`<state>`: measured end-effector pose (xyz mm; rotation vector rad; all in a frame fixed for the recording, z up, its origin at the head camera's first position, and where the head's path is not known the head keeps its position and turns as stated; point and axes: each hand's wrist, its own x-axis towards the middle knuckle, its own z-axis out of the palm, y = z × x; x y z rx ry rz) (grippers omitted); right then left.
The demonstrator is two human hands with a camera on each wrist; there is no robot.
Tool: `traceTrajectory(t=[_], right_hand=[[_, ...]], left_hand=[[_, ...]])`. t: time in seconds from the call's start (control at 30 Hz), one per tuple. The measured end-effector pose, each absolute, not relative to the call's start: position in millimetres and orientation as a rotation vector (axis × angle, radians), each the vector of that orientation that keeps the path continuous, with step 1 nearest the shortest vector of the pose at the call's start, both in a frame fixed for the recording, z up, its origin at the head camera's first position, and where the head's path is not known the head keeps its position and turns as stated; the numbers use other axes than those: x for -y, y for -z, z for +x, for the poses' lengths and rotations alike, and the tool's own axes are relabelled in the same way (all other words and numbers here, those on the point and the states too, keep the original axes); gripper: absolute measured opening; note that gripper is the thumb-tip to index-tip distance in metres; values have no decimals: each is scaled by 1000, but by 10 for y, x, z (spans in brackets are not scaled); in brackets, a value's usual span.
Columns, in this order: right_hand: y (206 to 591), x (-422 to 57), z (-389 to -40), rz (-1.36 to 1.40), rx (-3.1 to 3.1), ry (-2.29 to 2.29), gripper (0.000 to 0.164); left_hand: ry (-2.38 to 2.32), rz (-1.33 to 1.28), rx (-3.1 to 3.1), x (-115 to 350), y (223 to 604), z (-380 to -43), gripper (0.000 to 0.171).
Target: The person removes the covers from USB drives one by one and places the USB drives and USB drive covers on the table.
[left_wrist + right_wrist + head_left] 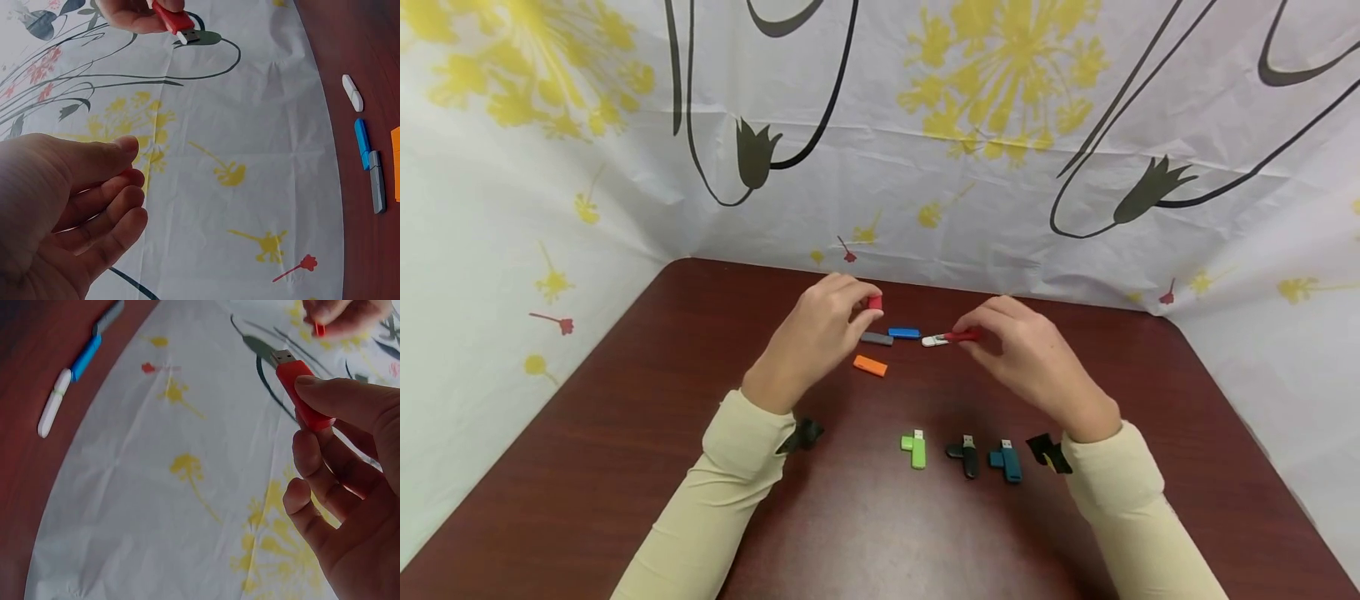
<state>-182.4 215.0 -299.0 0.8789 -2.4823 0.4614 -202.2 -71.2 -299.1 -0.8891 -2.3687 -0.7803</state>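
Observation:
My left hand (820,333) pinches a small red cap (875,302) between thumb and fingertips, above the table's far part. The left wrist view mostly hides this cap behind the fingers. Across a gap, my right hand (1026,354) holds a red USB stick (303,390) between thumb and fingers. Its bare metal connector (282,357) points toward the left hand. In the head view the stick overlaps the end of a white USB stick (931,341) lying on the table beyond. Cap and stick are apart.
On the dark table (700,333), blue (904,333), grey (877,338) and orange (870,365) capped sticks lie near the left hand. Closer to me, green (918,450), black (970,457) and teal (1011,462) sticks lie uncapped, caps beside them. A patterned sheet (865,167) hangs behind.

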Motion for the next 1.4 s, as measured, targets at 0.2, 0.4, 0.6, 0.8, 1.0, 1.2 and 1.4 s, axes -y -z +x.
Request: traceTrajectory(t=[0.2, 0.4, 0.6, 0.8, 1.0, 1.2, 1.4], right_hand=[[3086, -1920, -1787, 960, 2523, -420, 26], [3234, -1718, -1760, 1092, 2514, -376, 23], [3399, -1538, -1722, 1182, 2496, -317, 25], [3540, -1385, -1652, 1170, 2549, -124, 17], [3669, -1259, -1555, 1162, 2566, 8, 18], [3799, -1162, -1485, 1136, 2467, 101, 17], [3843, -1100, -1425, 1152, 2543, 115, 16]], left_hand=[[773, -888, 2392, 695, 3001, -2025, 20], [769, -895, 2398, 678, 3010, -2020, 17], [755, -919, 2405, 652, 3020, -2018, 14], [749, -931, 2398, 650, 3026, -2019, 14], [754, -933, 2397, 658, 3031, -2021, 14], [757, -933, 2413, 656, 3030, -2011, 15], [759, -931, 2424, 653, 3030, -2001, 16]])
